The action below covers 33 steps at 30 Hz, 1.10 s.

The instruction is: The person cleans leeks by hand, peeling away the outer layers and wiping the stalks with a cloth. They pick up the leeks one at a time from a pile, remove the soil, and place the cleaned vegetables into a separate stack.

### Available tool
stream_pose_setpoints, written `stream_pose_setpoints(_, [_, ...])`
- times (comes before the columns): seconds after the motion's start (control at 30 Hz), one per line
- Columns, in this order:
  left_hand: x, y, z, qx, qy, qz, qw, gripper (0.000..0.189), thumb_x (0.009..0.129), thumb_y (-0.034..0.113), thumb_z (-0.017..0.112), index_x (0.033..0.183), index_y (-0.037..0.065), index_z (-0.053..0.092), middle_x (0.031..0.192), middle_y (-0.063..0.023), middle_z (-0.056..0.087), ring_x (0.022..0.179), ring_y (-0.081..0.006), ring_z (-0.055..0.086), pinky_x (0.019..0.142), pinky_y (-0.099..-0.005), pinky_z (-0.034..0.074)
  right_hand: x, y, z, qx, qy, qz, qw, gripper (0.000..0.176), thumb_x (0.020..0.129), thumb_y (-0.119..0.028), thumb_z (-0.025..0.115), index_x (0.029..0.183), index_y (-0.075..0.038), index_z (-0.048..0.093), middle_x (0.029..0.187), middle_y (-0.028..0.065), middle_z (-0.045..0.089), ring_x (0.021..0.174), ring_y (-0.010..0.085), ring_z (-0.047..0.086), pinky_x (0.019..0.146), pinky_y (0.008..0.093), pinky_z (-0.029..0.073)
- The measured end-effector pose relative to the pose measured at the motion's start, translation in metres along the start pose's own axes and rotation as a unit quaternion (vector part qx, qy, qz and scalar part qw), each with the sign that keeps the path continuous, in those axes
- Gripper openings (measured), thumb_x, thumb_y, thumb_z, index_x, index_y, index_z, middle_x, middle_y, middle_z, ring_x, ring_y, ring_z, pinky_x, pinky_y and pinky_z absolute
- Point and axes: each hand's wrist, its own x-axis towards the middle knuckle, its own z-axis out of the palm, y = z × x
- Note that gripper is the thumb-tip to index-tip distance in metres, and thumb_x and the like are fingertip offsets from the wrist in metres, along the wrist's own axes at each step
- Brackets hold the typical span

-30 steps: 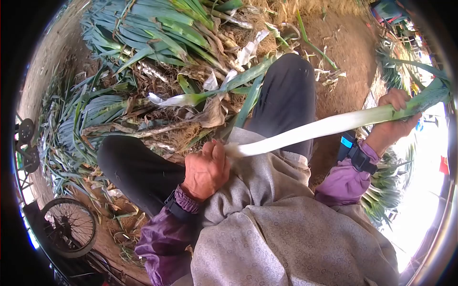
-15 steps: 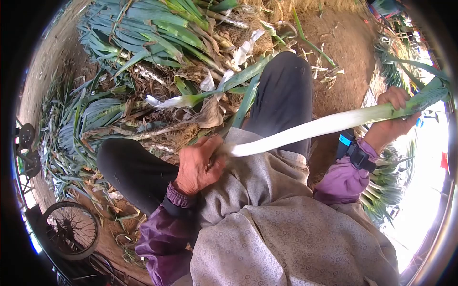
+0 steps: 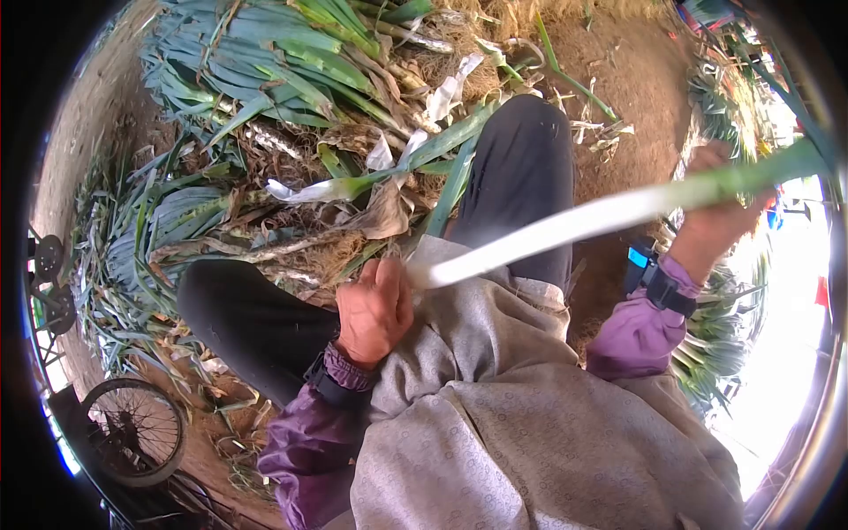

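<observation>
A long leek (image 3: 565, 228) with a clean white shank lies slantwise across my lap, its green top toward the far right. My left hand (image 3: 375, 311) is closed in a fist at the root end, where the roots are blurred and partly hidden. Around the start of the green leaves is my right hand (image 3: 720, 208), smeared by motion, with fingers showing above the leek and the palm below it. Over my knees spreads a grey patterned apron (image 3: 530, 424).
Untrimmed leeks (image 3: 265, 62) are heaped ahead and to the left. Another leek (image 3: 322, 190) and dry peeled leaves (image 3: 389, 208) lie before my knees. More leeks (image 3: 715, 340) are bundled at the right. A spoked wheel (image 3: 132, 431) stands at the lower left.
The leek's green end has swung slightly upward and blurs with motion. My left hand has turned, its knuckles now more upward. My right hand still is at the leaf end.
</observation>
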Motion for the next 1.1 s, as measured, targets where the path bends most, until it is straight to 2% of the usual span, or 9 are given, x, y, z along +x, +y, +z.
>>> stream_pose_setpoints(0.03, [0.001, 0.004, -0.002, 0.046, 0.010, 0.005, 0.999, 0.015, 0.076, 0.005, 0.060, 0.088, 0.003, 0.051, 0.071, -0.0134, 0.050, 0.054, -0.0329, 0.055, 0.046, -0.0422, 0.045, -0.002, 0.009, 0.006, -0.104, 0.135, -0.029, 0.985, 0.043, 0.075, -0.039, 0.074, 0.087, -0.004, 0.053, 0.090, 0.0156, 0.057, 0.090, 0.0236, 0.058, 0.084, 0.0413, 0.050])
stream_pose_setpoints(0.17, [-0.008, 0.009, 0.003, 0.146, 0.025, 0.032, 0.988, 0.026, 0.075, 0.005, 0.061, 0.099, 0.001, 0.054, 0.070, -0.0109, 0.046, 0.052, -0.0278, 0.054, 0.045, -0.0399, 0.044, 0.010, 0.014, -0.024, -0.020, 0.168, 0.007, 0.986, 0.046, 0.081, -0.036, 0.071, 0.096, -0.001, 0.046, 0.088, 0.0134, 0.044, 0.082, 0.0227, 0.045, 0.070, 0.0373, 0.040])
stream_pose_setpoints(0.2, [-0.008, 0.010, 0.000, 0.118, 0.034, 0.023, 0.992, 0.033, 0.075, 0.004, 0.062, 0.108, 0.000, 0.054, 0.071, -0.0124, 0.047, 0.054, -0.0310, 0.054, 0.046, -0.0407, 0.044, 0.014, 0.014, -0.025, 0.015, 0.188, 0.021, 0.982, 0.039, 0.081, -0.038, 0.066, 0.090, -0.005, 0.047, 0.077, 0.0060, 0.038, 0.071, 0.0197, 0.039, 0.063, 0.0330, 0.036])
stream_pose_setpoints(0.33, [0.003, 0.011, -0.022, -0.015, 0.011, -0.052, 0.998, 0.023, 0.082, 0.006, 0.060, 0.104, 0.002, 0.057, 0.083, -0.0200, 0.057, 0.066, -0.0407, 0.059, 0.055, -0.0437, 0.046, 0.010, 0.010, -0.023, 0.080, 0.060, 0.021, 0.995, 0.034, 0.064, -0.024, 0.068, 0.085, -0.008, 0.047, 0.076, 0.0022, 0.034, 0.068, 0.0145, 0.035, 0.060, 0.0282, 0.032])
stream_pose_setpoints(0.43, [0.008, 0.012, -0.026, -0.019, 0.002, -0.026, 0.999, 0.036, 0.074, 0.004, 0.066, 0.109, 0.002, 0.055, 0.078, -0.0157, 0.054, 0.060, -0.0373, 0.058, 0.051, -0.0418, 0.046, 0.009, 0.003, -0.014, 0.174, -0.057, 0.058, 0.981, 0.038, 0.063, -0.027, 0.069, 0.086, -0.007, 0.047, 0.076, 0.0012, 0.035, 0.069, 0.0134, 0.036, 0.059, 0.0278, 0.032])
stream_pose_setpoints(0.47, [0.009, 0.012, -0.027, -0.027, 0.006, -0.024, 0.999, 0.038, 0.073, 0.004, 0.066, 0.109, 0.002, 0.055, 0.079, -0.0154, 0.055, 0.061, -0.0371, 0.058, 0.052, -0.0417, 0.047, 0.010, -0.002, -0.011, 0.194, -0.072, 0.069, 0.976, 0.055, 0.050, -0.016, 0.074, 0.095, -0.003, 0.047, 0.076, 0.0014, 0.039, 0.069, 0.0131, 0.040, 0.060, 0.0273, 0.034])
stream_pose_setpoints(0.73, [0.011, 0.026, -0.039, -0.061, -0.017, -0.042, 0.997, 0.036, 0.074, 0.007, 0.060, 0.109, 0.000, 0.058, 0.081, -0.0197, 0.060, 0.069, -0.0407, 0.060, 0.062, -0.0409, 0.049, 0.002, -0.015, 0.014, 0.298, -0.135, 0.003, 0.945, 0.053, 0.045, -0.021, 0.073, 0.090, -0.007, 0.050, 0.061, -0.0023, 0.045, 0.051, 0.0096, 0.045, 0.042, 0.0229, 0.039])
stream_pose_setpoints(1.03, [0.003, 0.037, -0.025, -0.021, 0.051, -0.038, 0.998, 0.029, 0.073, -0.003, 0.056, 0.102, -0.001, 0.059, 0.079, -0.0187, 0.058, 0.065, -0.0393, 0.058, 0.056, -0.0402, 0.047, -0.006, -0.020, 0.026, 0.271, -0.148, -0.011, 0.951, 0.058, 0.043, -0.025, 0.075, 0.091, -0.007, 0.049, 0.061, -0.0018, 0.046, 0.049, 0.0102, 0.047, 0.040, 0.0234, 0.042])
stream_pose_setpoints(1.1, [0.003, 0.036, -0.022, -0.037, 0.067, -0.037, 0.996, 0.023, 0.076, 0.000, 0.057, 0.099, -0.002, 0.059, 0.072, -0.0160, 0.057, 0.058, -0.0330, 0.057, 0.052, -0.0381, 0.045, -0.005, -0.025, 0.025, 0.280, -0.149, -0.019, 0.948, 0.058, 0.043, -0.025, 0.076, 0.091, -0.007, 0.049, 0.061, -0.0016, 0.047, 0.049, 0.0104, 0.048, 0.040, 0.0235, 0.042])
